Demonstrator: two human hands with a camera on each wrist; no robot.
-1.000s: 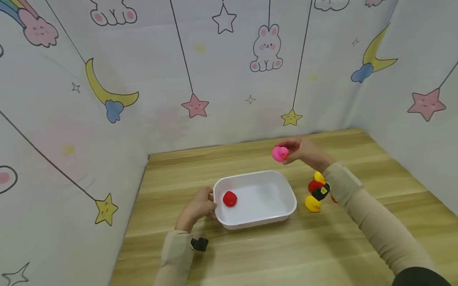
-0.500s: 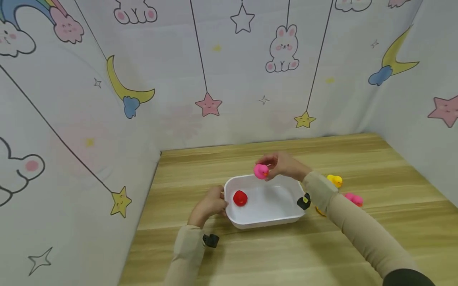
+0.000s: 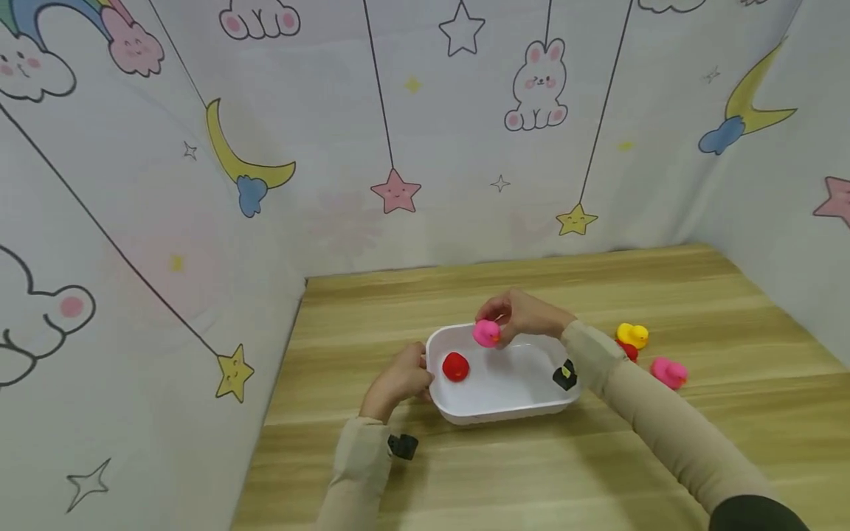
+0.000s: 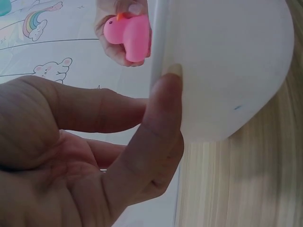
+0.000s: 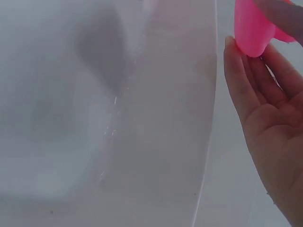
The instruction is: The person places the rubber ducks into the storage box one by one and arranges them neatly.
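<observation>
Head view: small pink rubber duck (image 3: pixel 487 333)

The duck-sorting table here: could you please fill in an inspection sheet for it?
Surface: wooden table, light grain.
Job's things: white tub holds a red duck; a pink duck is held above its far rim.
Clutter: yellow duck, a red toy partly hidden behind the sleeve, and second pink duck lie right of the tub.
Hands: left hand grips the tub's left rim; right hand pinches the pink duck.
Cables: nothing seen.
Surroundings: cartoon backdrop with stars, moons and rabbits.
</observation>
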